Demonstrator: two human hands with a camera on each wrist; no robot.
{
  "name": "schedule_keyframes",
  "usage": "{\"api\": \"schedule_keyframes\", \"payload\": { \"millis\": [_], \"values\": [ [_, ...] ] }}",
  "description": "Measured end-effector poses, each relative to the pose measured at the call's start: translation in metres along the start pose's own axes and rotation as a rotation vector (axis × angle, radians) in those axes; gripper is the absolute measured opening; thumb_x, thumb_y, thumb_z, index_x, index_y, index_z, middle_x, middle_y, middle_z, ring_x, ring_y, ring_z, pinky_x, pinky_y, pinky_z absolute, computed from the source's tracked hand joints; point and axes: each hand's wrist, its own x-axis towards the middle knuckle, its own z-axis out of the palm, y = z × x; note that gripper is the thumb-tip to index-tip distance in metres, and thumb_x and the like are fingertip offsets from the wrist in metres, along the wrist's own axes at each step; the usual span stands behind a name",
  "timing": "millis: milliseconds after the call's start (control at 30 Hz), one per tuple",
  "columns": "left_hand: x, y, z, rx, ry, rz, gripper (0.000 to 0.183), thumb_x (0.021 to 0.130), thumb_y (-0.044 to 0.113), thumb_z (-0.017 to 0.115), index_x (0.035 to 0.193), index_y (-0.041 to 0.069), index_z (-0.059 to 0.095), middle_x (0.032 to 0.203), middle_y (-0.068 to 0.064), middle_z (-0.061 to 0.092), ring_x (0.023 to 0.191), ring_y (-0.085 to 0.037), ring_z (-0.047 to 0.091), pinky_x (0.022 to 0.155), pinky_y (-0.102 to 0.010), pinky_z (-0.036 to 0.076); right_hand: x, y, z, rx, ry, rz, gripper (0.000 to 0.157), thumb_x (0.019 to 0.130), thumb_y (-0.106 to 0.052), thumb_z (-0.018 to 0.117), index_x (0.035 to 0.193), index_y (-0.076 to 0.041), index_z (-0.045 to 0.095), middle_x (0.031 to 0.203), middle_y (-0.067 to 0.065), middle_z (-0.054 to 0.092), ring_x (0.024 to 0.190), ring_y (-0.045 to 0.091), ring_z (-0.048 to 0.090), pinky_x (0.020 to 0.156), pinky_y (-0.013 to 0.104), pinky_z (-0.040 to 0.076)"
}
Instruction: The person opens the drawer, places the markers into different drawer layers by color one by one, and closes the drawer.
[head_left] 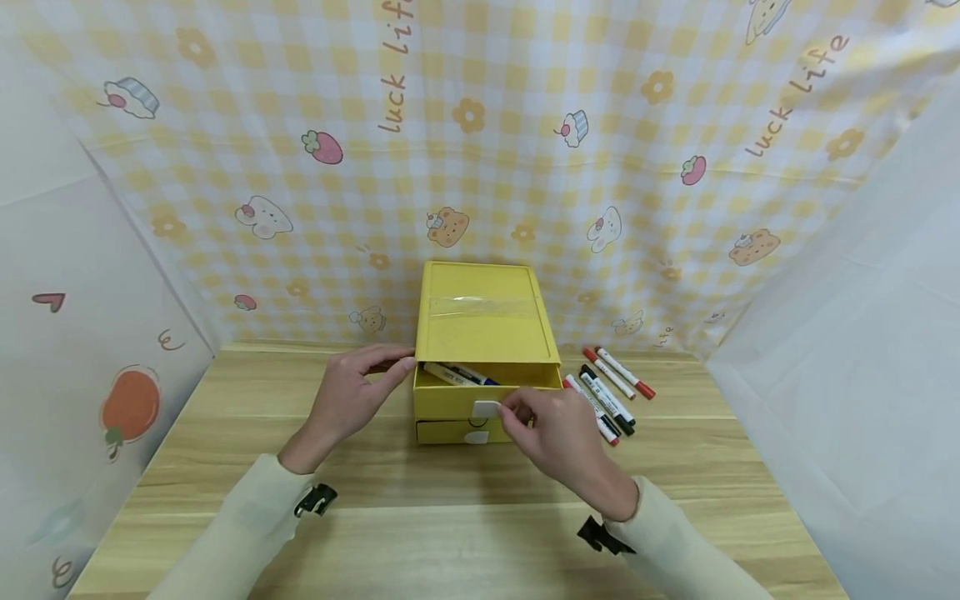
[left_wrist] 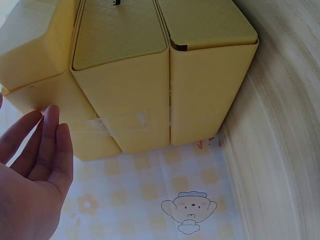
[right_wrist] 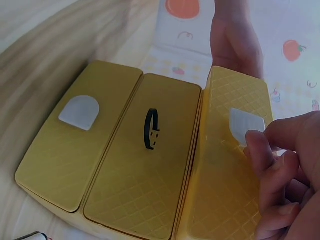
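A yellow three-drawer box (head_left: 486, 315) stands on the table, its top drawer (head_left: 444, 403) partly pulled out. Inside that drawer lie markers (head_left: 452, 374), white-bodied, one with a blue end. My right hand (head_left: 564, 429) pinches the white tab handle (right_wrist: 242, 122) on the top drawer's front between thumb and finger. At the box's left side is my left hand (head_left: 347, 393), fingers extended and thumb near the front corner. In the left wrist view its fingertips reach the side wall by the top drawer; firm contact is hard to tell.
Several whiteboard markers (head_left: 607, 400) with red and black caps lie right of the box. The middle drawer has a black loop handle (right_wrist: 149, 129), the bottom one a white tab (right_wrist: 81, 112). Behind the box hangs a checked cloth (head_left: 510, 167).
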Motion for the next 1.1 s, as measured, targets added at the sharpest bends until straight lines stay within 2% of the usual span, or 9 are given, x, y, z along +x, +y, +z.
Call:
{"api": "schedule_keyframes", "payload": {
  "millis": [200,433,633,867,1100],
  "values": [
    [0.0,-0.001,0.0,-0.009,0.005,0.01,0.019,0.105,0.014,0.077,0.12,0.006,0.085,0.117,-0.008,0.082,0.1,-0.03,0.081,0.084,-0.053,0.068,0.007,0.004,0.002,-0.029,0.004,0.011,0.012,0.093,-0.006,0.085,0.083,-0.011,0.08,0.065,-0.008,0.071,0.048,-0.003,0.053,0.046,0.015,0.04],
    [0.001,-0.002,0.0,-0.006,0.002,0.011,0.02,0.104,0.015,0.078,0.119,0.005,0.085,0.117,-0.008,0.082,0.1,-0.03,0.081,0.083,-0.056,0.067,0.013,0.007,0.005,-0.027,-0.013,0.028,0.011,0.094,-0.007,0.084,0.084,-0.008,0.08,0.065,-0.006,0.071,0.045,-0.002,0.053,0.041,0.013,0.036],
    [0.001,-0.002,0.0,-0.013,0.004,0.016,0.02,0.104,0.014,0.078,0.119,0.004,0.085,0.116,-0.008,0.082,0.099,-0.03,0.081,0.083,-0.058,0.067,0.017,0.01,0.007,-0.022,-0.012,0.044,0.012,0.094,-0.007,0.083,0.083,-0.008,0.079,0.065,-0.005,0.071,0.046,-0.001,0.054,0.041,0.014,0.038],
    [0.0,-0.001,0.0,-0.021,0.009,0.017,0.019,0.104,0.013,0.076,0.12,0.005,0.085,0.115,-0.008,0.083,0.097,-0.029,0.082,0.082,-0.054,0.068,0.02,0.013,0.009,-0.02,-0.008,0.063,0.013,0.096,-0.009,0.082,0.083,-0.009,0.079,0.064,-0.006,0.07,0.044,-0.001,0.053,0.039,0.015,0.037],
    [0.001,-0.002,0.002,-0.016,0.016,0.023,0.02,0.101,0.013,0.08,0.118,0.004,0.085,0.113,-0.009,0.083,0.095,-0.029,0.082,0.08,-0.053,0.068,0.022,0.015,0.011,-0.048,0.001,0.061,0.013,0.095,-0.01,0.084,0.083,-0.009,0.08,0.064,-0.006,0.071,0.046,0.002,0.058,0.042,0.017,0.042]
  ]
}}
